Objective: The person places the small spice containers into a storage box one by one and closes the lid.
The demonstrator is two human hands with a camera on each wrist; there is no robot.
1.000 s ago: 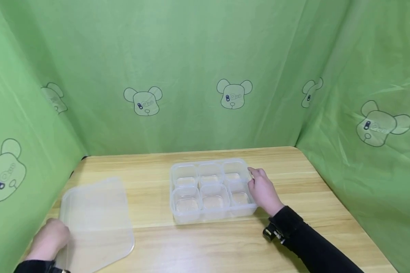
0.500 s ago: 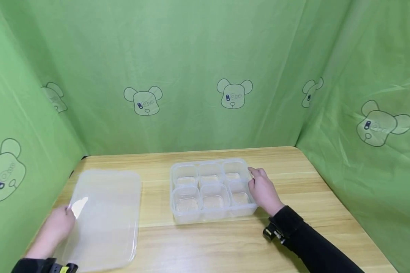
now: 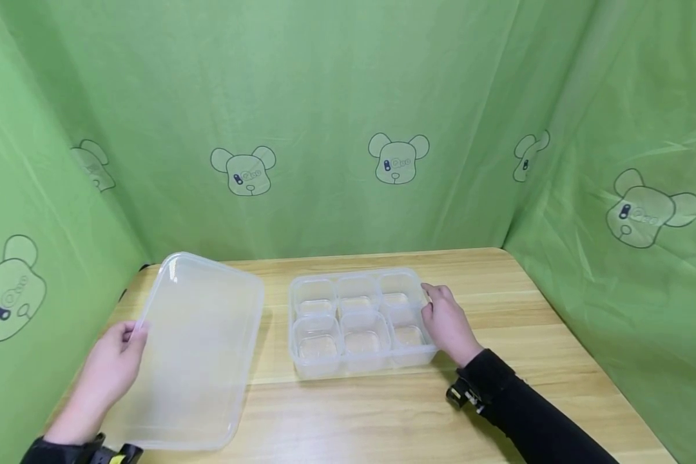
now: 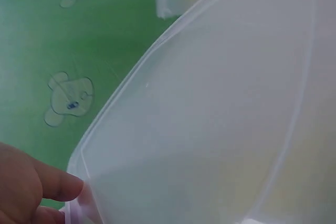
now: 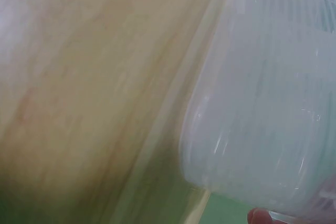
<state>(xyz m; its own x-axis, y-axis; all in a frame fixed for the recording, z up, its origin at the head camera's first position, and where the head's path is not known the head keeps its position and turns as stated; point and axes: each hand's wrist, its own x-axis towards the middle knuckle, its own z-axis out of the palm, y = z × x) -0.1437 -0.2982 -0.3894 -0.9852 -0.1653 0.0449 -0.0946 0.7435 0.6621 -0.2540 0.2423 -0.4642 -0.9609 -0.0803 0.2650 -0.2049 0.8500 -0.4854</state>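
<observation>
My left hand [image 3: 113, 364] pinches the left edge of a clear plastic lid [image 3: 197, 348], thumb on the upper face. The lid is tilted, its far end raised off the table. In the left wrist view the thumb [image 4: 60, 183] presses near the rim of the lid [image 4: 199, 103]. A clear rectangular storage box [image 3: 365, 366] stands at the middle of the table, holding several square open cups [image 3: 318, 345]. My right hand [image 3: 449, 322] rests at the box's right end, fingers at its rim; in the right wrist view only a fingertip [image 5: 258, 216] shows beside the box [image 5: 252, 119].
The wooden table [image 3: 348, 419] reaches back to a green cloth curtain [image 3: 325, 212] printed with bear faces. More green cloth hangs along both sides. Bare wood shows between lid and box and in front of the box.
My left hand has lifted the lid from the table's left side, raising its far end and shifting it right and away from me. Right hand and box have stayed put.
</observation>
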